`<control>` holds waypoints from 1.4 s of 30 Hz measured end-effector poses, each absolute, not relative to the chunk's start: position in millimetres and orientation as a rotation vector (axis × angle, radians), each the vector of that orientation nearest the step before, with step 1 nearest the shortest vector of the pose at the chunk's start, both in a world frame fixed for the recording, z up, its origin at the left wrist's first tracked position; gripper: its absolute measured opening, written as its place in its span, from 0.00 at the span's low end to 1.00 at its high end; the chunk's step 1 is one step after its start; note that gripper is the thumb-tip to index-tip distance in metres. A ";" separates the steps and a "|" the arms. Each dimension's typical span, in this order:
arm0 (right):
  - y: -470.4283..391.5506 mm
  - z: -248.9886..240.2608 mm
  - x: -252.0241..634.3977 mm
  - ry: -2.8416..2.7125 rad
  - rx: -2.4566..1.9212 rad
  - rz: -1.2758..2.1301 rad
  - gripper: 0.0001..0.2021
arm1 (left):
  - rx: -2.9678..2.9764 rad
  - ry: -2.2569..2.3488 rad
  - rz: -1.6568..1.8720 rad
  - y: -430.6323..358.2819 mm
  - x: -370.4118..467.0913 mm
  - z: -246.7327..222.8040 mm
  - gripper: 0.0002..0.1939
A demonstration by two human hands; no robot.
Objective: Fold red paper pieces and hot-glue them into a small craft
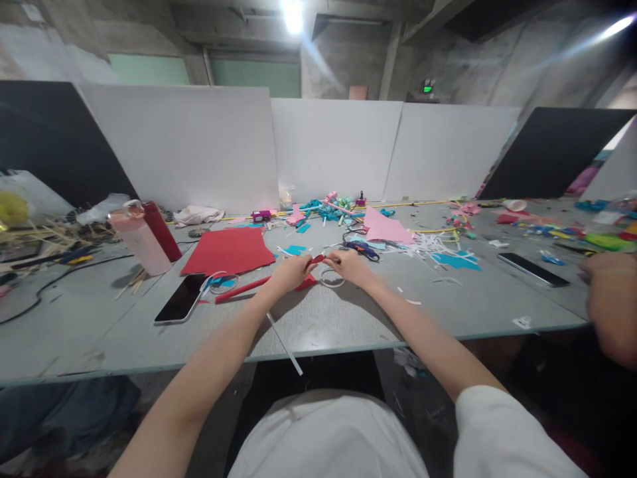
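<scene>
Close together over the table (343,325), my left hand (295,271) and my right hand (348,265) pinch a small red piece (317,259) between them. The fingers of both are closed on it. Just below my right hand is a white ring (332,279). A rolled red strip (243,289) lies left of my left hand, partly behind my forearm, and a red scrap (306,283) is beside my fingers. A thin white strip (284,344) sticks out past the table edge beneath my left forearm.
Red sheet (229,251), phone (182,300) and pink bottle (142,245) stand or lie to the left. Pink paper (385,228), white shreds (432,244) and blue paper (456,260) lie right of centre. Another phone (532,269) is near another person's hand (610,265).
</scene>
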State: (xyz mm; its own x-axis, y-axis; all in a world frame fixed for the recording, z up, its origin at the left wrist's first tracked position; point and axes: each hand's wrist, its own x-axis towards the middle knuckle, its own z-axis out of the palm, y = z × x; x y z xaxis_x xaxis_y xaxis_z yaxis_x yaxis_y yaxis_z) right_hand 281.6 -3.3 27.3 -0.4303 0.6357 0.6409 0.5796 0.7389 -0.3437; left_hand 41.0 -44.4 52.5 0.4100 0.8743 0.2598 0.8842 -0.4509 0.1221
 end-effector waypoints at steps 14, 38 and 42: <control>7.5 27.3 312.9 -2.067 -0.936 0.126 0.17 | -2.559 -1.758 -0.485 -45.1 27.2 61.9 0.21; 0.1 30.3 305.8 -2.069 -0.973 0.030 0.14 | -2.546 -1.713 -0.467 -45.3 27.3 59.8 0.20; -7.9 29.6 288.8 -2.132 -0.947 0.023 0.14 | -2.575 -1.670 -0.441 -47.2 32.7 57.4 0.20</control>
